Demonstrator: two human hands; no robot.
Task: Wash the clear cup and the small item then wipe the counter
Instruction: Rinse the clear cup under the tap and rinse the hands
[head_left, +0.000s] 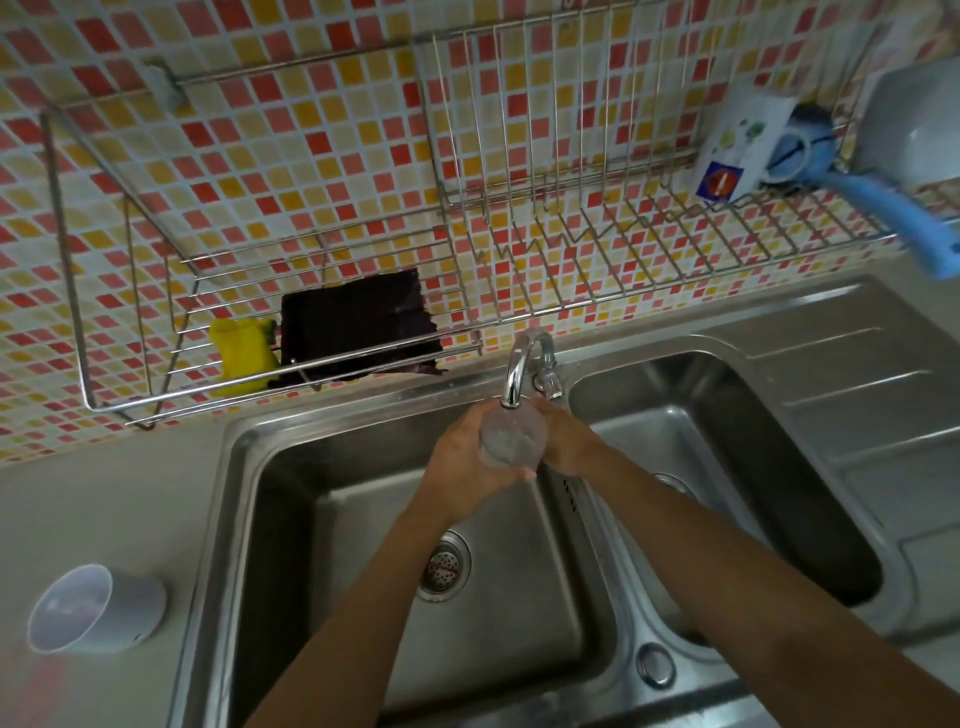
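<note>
A white cup (98, 608) sits on the counter (104, 493) at my left. Over the sink (337, 519), my left hand (462, 467) and right hand (569, 441) wrap their fingers round the clear cup (514, 436), just under the tap (519, 364). Farther back sits a dark cloth (358, 327).

Wire rack (524, 156) on red-and-yellow tiles (260, 156). At its right end, carton (737, 150) touching blue mug (800, 150), blue handle (904, 218) just beside. At left, yellow sponge (241, 353) against dark cloth (358, 327). Below, steel double sink (234, 467) with chrome tap (517, 369) and strainer (444, 569).
</note>
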